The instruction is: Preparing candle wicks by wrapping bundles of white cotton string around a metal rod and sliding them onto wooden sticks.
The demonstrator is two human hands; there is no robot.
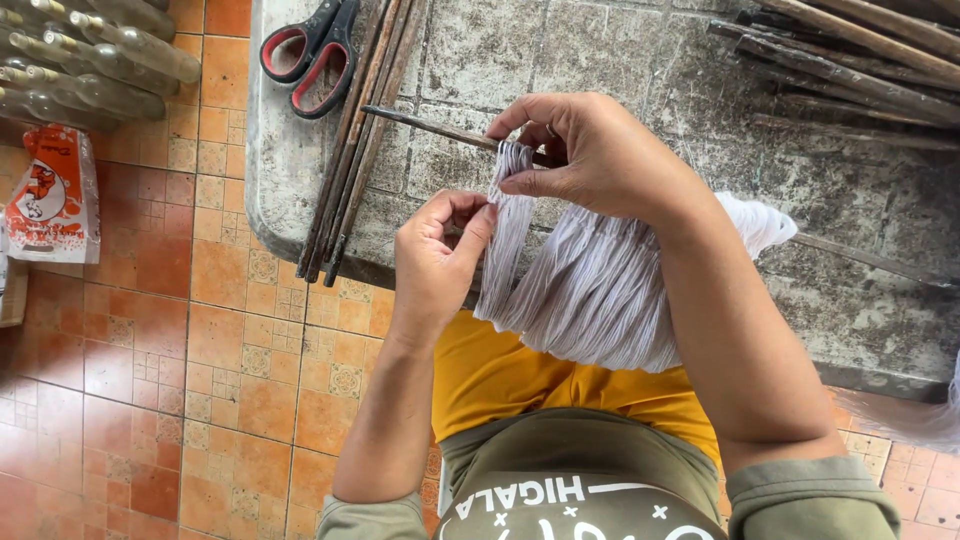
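A thick bundle of pale grey-white threads (600,285) hangs from a thin dark stick (430,128) that lies across the worn grey table (700,70). My right hand (590,150) pinches a small strand of the threads right at the stick, thumb and forefinger closed on it. My left hand (440,260) sits just below and to the left, its fingers curled around the same strand and pulling it taut. The rest of the bundle fans down over my yellow lap.
Red-handled scissors (310,55) lie at the table's far left corner beside a bunch of dark sticks (360,140). More sticks (850,60) are piled at the far right. Clear bottles (90,60) and an orange-white bag (50,195) lie on the tiled floor at left.
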